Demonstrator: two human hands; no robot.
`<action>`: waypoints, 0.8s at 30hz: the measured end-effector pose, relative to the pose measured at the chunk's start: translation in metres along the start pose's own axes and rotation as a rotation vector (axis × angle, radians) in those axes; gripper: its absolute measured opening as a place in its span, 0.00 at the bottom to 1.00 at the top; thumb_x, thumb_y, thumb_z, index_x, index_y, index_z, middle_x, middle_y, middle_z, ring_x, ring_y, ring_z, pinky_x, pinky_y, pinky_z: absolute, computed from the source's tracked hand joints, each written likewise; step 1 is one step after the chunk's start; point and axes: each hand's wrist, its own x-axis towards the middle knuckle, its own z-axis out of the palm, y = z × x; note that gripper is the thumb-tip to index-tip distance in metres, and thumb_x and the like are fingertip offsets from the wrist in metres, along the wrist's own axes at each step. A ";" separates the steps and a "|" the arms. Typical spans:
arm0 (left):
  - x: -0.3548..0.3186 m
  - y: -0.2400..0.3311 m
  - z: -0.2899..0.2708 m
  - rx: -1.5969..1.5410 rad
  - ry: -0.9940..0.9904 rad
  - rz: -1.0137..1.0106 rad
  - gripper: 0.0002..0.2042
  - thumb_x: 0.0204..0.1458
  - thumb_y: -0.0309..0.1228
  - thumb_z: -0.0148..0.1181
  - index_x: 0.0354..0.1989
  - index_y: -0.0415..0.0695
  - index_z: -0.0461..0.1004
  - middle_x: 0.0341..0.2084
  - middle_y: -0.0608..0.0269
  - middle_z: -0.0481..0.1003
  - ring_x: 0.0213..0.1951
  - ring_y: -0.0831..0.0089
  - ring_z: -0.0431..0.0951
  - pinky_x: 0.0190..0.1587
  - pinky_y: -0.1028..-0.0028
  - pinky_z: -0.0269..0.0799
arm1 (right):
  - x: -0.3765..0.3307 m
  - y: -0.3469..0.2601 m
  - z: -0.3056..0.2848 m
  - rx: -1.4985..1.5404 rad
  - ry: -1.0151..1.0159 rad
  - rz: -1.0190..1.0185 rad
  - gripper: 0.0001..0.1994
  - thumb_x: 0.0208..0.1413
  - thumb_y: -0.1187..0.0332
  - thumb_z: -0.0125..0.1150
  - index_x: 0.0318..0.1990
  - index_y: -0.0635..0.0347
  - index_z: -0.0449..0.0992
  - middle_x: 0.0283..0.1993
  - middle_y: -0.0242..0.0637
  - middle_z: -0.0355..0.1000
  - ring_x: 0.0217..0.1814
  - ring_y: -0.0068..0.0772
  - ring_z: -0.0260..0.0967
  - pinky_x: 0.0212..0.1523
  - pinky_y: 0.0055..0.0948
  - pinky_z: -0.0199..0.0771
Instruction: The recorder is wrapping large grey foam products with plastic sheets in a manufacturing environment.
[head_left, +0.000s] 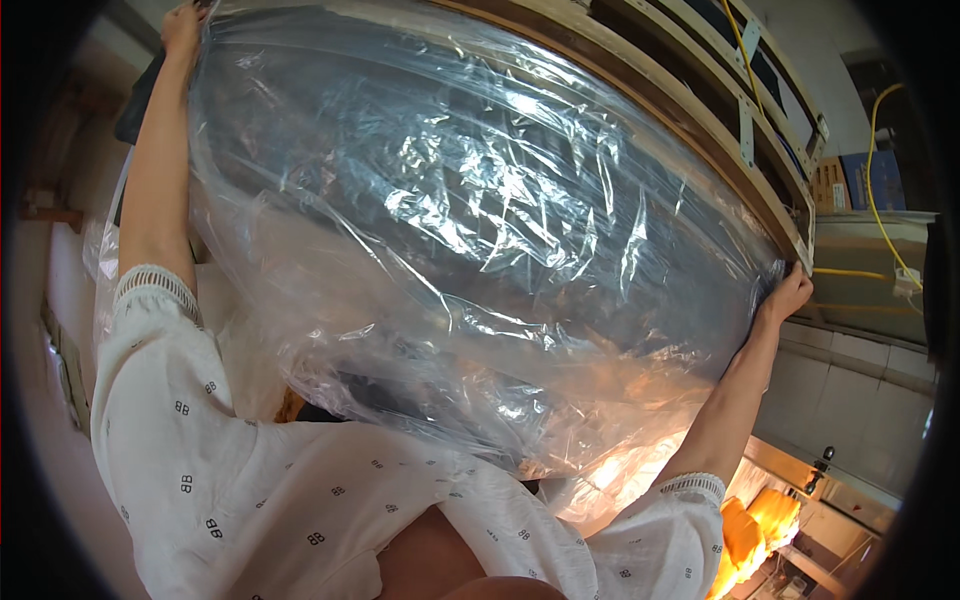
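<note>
Plastic (490, 200) spans left fingers (186, 14) to right fingers (797, 281), 2 boxes (868, 180) beyond.

White top (290, 490), small black motifs (316, 538), loose sleeves (150, 365), gathered openwork cuffs (155, 286)

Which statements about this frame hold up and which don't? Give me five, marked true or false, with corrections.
1. The two hands, left hand and right hand, are close together. False: they are spread wide apart.
2. Clear plastic film stretches between them. True.
3. The right hand is away from the film. False: it holds the film's edge beside the wooden frame.
4. The blue box is left of the brown box. False: it is to the right.
5. A yellow cable hangs at the picture's right. True.
</note>
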 end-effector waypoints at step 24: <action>-0.041 0.112 -0.092 1.248 -0.084 0.221 0.22 0.48 0.37 0.52 0.50 0.36 0.68 0.48 0.48 0.70 0.51 0.58 0.69 0.53 0.66 0.62 | -0.287 -0.013 -0.276 0.106 -0.413 0.357 0.05 0.55 0.68 0.50 0.32 0.59 0.66 0.30 0.28 0.61 0.33 0.19 0.56 0.36 0.19 0.57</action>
